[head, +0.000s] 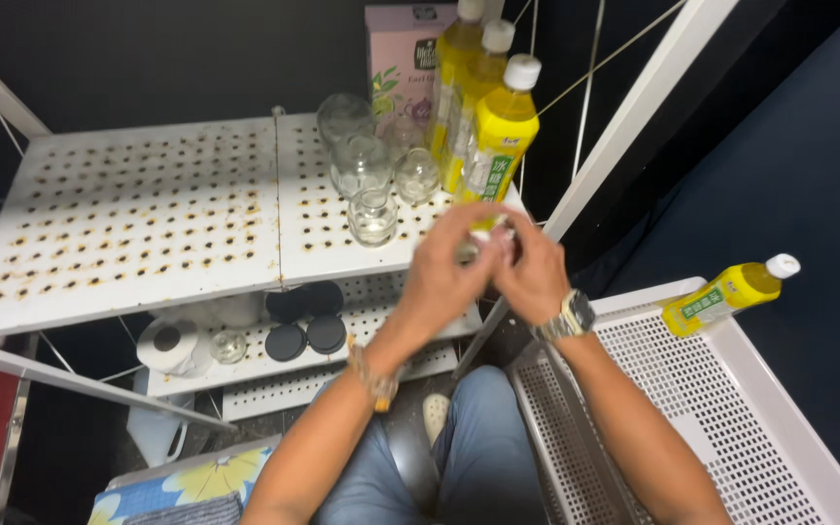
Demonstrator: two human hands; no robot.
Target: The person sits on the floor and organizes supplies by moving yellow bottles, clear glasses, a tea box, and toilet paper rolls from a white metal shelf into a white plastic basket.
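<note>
Both hands meet at the front edge of the top shelf. The left hand [444, 275] is curled, fingers wrapped round a small object [486, 240] that is mostly hidden; only a pale, glassy glimpse shows between the hands, and what it is cannot be told. The right hand [535, 275] closes on the same object from the other side, fingertips touching those of the left. A wristwatch [570, 317] sits on the right wrist, a bracelet [373, 381] on the left.

Just behind the hands stand three yellow drink bottles [500, 136] with white caps, in a row at the shelf's right end. A cluster of empty glass jars [373, 216] stands just left of the bottles. A pink box [399, 68] stands upright behind them.

The white perforated shelf [138, 224] shows rust round its holes. On the shelf below lie black lids [305, 335] and a roll of tape [167, 342]. A fourth yellow bottle [726, 294] lies on its side on the white tray [731, 428] at right.
</note>
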